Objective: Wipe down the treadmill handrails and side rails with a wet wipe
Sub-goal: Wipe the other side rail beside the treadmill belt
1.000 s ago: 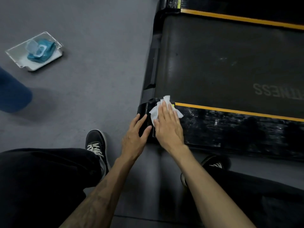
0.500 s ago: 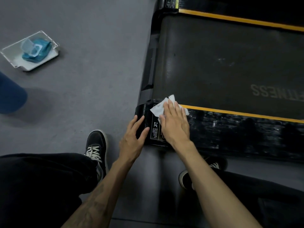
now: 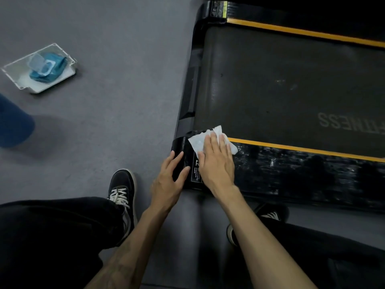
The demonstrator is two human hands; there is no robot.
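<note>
A black treadmill lies low on the floor, its near side rail [image 3: 302,174] glossy black with a yellow stripe along the belt [image 3: 281,86]. A white wet wipe [image 3: 198,141] is spread on the rail's rear end cap. My right hand [image 3: 216,163] lies flat on the wipe with straight fingers and presses it onto the rail. My left hand [image 3: 168,182] rests open on the end cap's left corner, fingers straight, holding nothing. The far side rail [image 3: 302,31] shows at the top.
A clear plastic tray [image 3: 18,80] with a blue wet-wipe pack [image 3: 49,68] sits on the grey floor at upper left. A blue rounded object [image 3: 12,124] is at the left edge. My black shoes [image 3: 123,184] and dark trousers fill the foreground.
My right hand has slid the wipe a little to the right along the rail end, uncovering a white label. The left hand has stayed on the corner.
</note>
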